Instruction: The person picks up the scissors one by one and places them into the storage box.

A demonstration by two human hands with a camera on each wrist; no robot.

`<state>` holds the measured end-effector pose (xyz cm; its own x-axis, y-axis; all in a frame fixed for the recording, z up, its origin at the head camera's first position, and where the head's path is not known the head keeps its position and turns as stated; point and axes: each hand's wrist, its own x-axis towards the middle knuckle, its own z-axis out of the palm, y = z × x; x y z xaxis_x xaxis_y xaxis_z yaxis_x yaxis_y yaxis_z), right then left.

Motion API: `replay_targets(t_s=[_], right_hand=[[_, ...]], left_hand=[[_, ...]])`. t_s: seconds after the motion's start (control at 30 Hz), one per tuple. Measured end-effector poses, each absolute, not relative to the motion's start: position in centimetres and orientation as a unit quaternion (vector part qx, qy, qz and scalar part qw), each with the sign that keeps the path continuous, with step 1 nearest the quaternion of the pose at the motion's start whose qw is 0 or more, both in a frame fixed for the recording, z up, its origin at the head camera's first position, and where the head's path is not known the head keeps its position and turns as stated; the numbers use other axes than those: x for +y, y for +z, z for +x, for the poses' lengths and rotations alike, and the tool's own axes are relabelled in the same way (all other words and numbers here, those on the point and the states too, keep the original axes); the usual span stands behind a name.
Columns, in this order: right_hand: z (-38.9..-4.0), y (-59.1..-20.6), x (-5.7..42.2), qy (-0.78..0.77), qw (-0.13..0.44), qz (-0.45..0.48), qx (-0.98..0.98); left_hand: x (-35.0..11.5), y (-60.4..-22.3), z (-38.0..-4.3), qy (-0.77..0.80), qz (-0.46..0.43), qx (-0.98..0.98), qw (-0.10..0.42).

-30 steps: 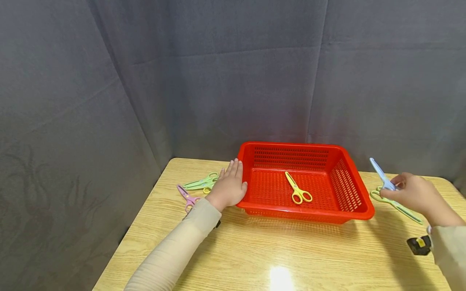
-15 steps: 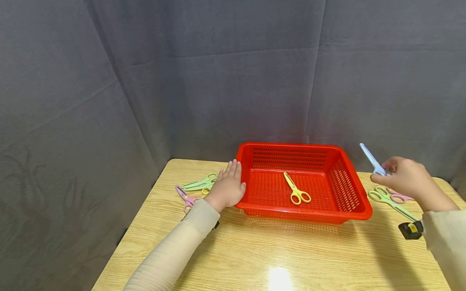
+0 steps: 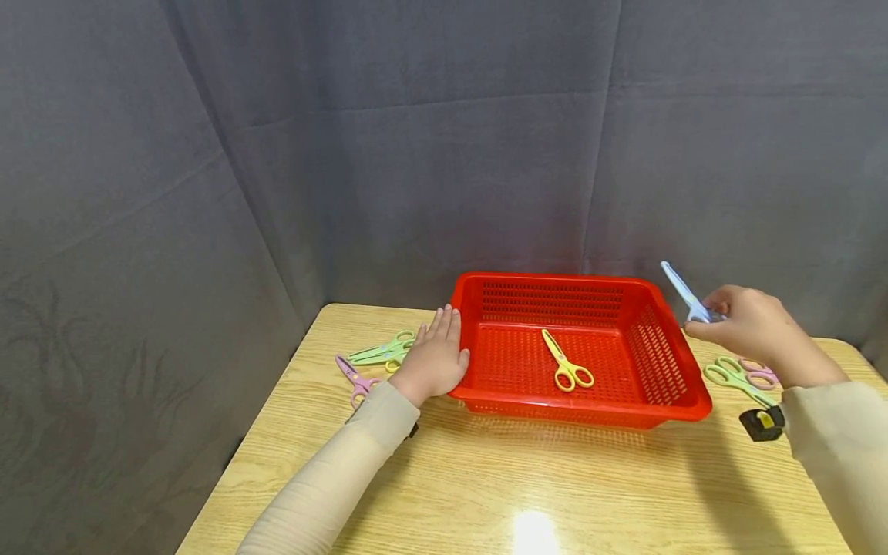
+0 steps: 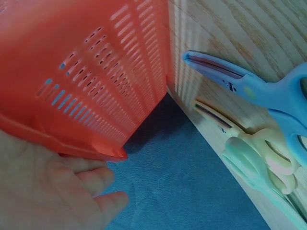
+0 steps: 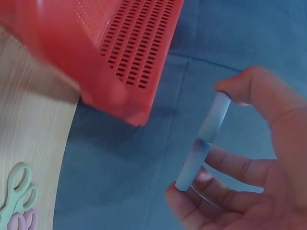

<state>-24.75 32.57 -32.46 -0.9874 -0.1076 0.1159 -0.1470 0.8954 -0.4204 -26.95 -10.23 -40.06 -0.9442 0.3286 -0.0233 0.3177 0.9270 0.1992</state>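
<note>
Right hand (image 3: 756,331): thumb and fingers curled, pinching the blue scissors (image 3: 683,294) by the handle loops, one loop under the thumb, the other against the fingers. Blades together, tip directed up and to the left. Scissors held clear of the desk (image 3: 444,493), just right of the basket (image 3: 555,405), near its right rim.

Left hand (image 3: 433,362): fingers straight, laid along the basket's left rim, palm touching it; nothing gripped.

Basket: red, perforated walls, standing on the desk. Yellow scissors (image 3: 563,359) lie flat on its floor, tip toward the back wall, loops toward the front.

Left of basket, beside the left hand: green scissors (image 3: 378,353), one loop lying over a second yellow pair (image 4: 235,129); purple scissors (image 3: 356,378) nearer the person.

Right of basket, on the desk: second green pair (image 3: 745,385) with pink scissors (image 3: 758,371) close against it, both partly hidden by the right arm. Black device (image 3: 761,424) at the right wrist. Grey curtain (image 3: 458,154) behind the desk.
</note>
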Motion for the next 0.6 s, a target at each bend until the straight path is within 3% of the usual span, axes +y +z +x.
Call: replay_targets(t_s=[0.6], right_hand=[[-27.0, -31.9, 29.5, 0.225, 0.095, 0.114, -0.963]], left_hand=[[-10.1, -40.2, -27.0, 0.097, 0.160, 0.982, 0.028]])
